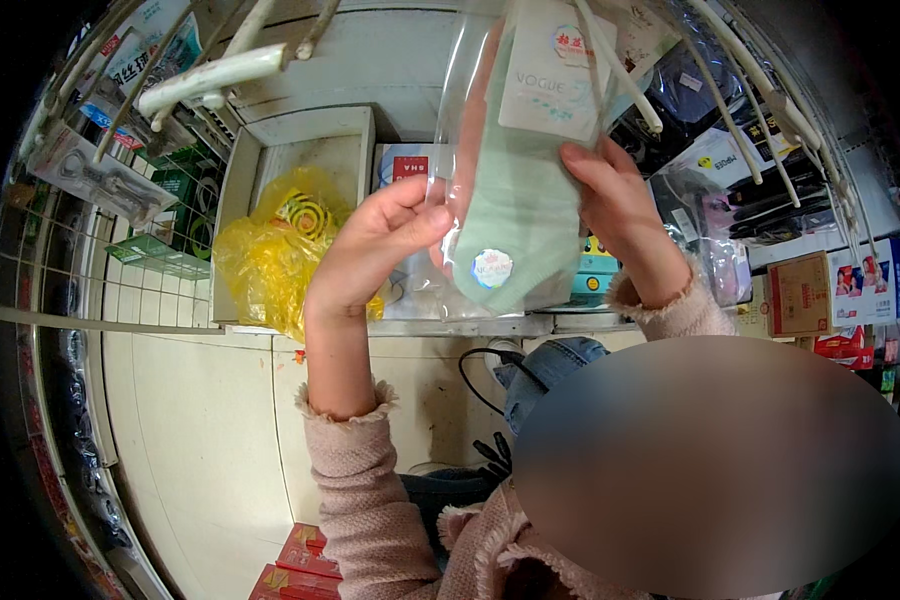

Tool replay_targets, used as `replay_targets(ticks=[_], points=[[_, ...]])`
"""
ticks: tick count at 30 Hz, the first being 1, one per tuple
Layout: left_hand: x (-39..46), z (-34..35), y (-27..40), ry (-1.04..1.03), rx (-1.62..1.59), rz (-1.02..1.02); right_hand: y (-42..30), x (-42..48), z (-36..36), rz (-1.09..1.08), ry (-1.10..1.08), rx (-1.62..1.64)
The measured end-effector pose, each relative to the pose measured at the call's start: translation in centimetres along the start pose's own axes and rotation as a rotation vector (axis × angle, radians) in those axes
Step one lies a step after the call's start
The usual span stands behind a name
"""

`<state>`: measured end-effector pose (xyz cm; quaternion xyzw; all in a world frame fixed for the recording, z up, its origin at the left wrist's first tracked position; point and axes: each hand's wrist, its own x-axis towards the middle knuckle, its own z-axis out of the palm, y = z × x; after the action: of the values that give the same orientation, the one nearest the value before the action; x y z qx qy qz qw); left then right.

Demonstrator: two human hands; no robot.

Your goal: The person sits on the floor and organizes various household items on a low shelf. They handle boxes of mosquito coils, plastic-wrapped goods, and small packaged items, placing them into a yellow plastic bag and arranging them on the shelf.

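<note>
Both my hands hold up a clear plastic packet of pale green and pinkish socks [521, 180], with a printed card at its top and a round shiny sticker near its lower end. My left hand [390, 240] pinches the packet's left edge between thumb and fingers. On the other side, my right hand [622, 206] grips the right edge, its thumb on the front. A white metal display hook [622, 71] crosses in front of the card; whether the packet hangs on it, I cannot tell.
White display hooks [214, 79] jut in from above. Left of the packet, yellow plastic bags [270, 255] lie in a grey open bin [232, 172]. A wire rack [105, 315] stands at the left, dark packaged goods [780, 202] and cartons [797, 292] at the right. Red boxes [300, 562] rest on the tiled floor.
</note>
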<state>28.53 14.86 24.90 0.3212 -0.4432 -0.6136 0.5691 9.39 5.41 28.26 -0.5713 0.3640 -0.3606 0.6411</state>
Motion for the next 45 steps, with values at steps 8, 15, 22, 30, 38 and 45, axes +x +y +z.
replay_targets(ticks=[8, 15, 22, 30, 38, 45], points=[[0.2, -0.5, -0.2, -0.053, 0.005, -0.013, -0.5, -0.7, 0.2, -0.018, -0.089, 0.071], [0.7, -0.9, -0.9, -0.058, 0.034, -0.035, -0.1, -0.7, -0.4, -0.028, -0.107, -0.025], [0.8, -1.1, -1.3, -0.039, 0.069, -0.044, -0.4, -1.4, 0.3, -0.126, -0.133, -0.108], [0.7, -1.8, -1.7, -0.024, 0.079, -0.035, -0.9, -1.6, 0.4, -0.075, -0.242, -0.173], [0.9, -0.9, -1.3, -0.034, 0.037, -0.060, 0.5, -1.4, 0.9, -0.325, 0.022, -0.141], [0.8, -1.5, -1.2, -0.015, 0.010, -0.058, 0.5, -0.8, -1.0, -0.071, -0.045, -0.192]])
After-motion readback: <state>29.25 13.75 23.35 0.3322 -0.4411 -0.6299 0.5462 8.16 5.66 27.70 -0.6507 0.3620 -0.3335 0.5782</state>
